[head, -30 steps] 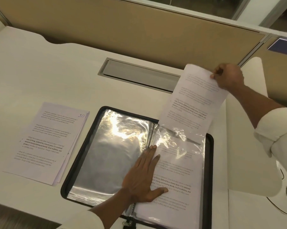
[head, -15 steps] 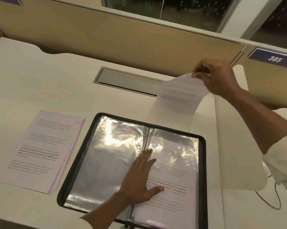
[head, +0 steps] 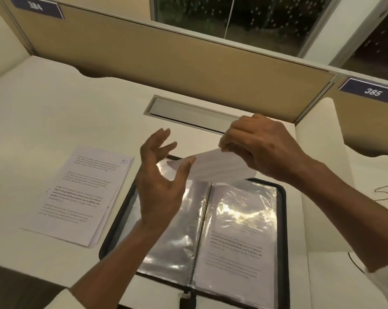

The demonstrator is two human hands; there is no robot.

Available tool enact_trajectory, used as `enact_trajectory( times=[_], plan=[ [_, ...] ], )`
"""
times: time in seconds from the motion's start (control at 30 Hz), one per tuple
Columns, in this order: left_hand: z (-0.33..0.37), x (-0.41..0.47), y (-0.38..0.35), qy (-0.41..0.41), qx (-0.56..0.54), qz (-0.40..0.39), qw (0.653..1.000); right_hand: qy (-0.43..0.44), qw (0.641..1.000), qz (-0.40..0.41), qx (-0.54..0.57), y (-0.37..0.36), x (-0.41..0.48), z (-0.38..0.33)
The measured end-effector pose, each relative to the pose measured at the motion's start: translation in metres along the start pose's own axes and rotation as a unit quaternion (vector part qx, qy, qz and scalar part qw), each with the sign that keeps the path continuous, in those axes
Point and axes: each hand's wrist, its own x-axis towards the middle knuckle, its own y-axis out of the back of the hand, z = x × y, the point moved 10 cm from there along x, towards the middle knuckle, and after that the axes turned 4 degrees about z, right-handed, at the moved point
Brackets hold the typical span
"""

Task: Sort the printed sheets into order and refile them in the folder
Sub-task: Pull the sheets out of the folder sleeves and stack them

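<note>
An open folder [head: 284, 230] lies on the worktop [head: 54, 108], a stack of printed sheets [head: 81, 195] just beside it at nine o'clock. At twelve o'clock a cable hatch [head: 188, 114] sits before the partition [head: 166, 63], and a loose sheet [head: 210, 168] hangs over the folder's far edge.

A: What of the left hand [head: 159, 186]?
B: Lifted off the right page of the folder [head: 283, 219], now up over the spine, fingers spread, thumb by the left end of the sheet [head: 213, 168]; touching or not, hard to tell.
A: And the right hand [head: 262, 150]?
B: Swung in from the far right edge of the desk [head: 54, 108] to above the folder's far edge.
A: The sheet itself?
B: Pulled clear of the sleeve, no longer hanging upright, turned almost flat between both hands.
</note>
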Motion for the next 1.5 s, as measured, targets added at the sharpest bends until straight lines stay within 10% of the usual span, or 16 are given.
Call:
enact_trajectory(
  times=[0.4, 0.63, 0.93, 1.2, 1.5],
  plan=[
    [-0.028, 0.021, 0.158, 0.133, -0.054, 0.108, 0.984, -0.126, 0.964, -0.070, 0.223, -0.038, 0.068, -0.027],
    [-0.085, 0.065, 0.230, 0.222, -0.097, 0.147, 0.959, -0.357, 0.731, 0.000, 0.582, -0.137, 0.074, -0.061],
    [-0.168, 0.124, 0.281, 0.253, -0.044, 0.126, 0.958, -0.521, 0.632, -0.021, 0.573, -0.278, 0.049, -0.118],
    [-0.284, 0.119, 0.271, 0.417, 0.052, -0.060, 0.905, -0.641, 0.525, 0.056, 0.557, -0.346, 0.016, -0.159],
    [-0.325, 0.101, 0.272, 0.388, 0.191, -0.148, 0.890, -0.710, 0.496, 0.093, 0.491, -0.386, 0.015, -0.184]
  ],
)
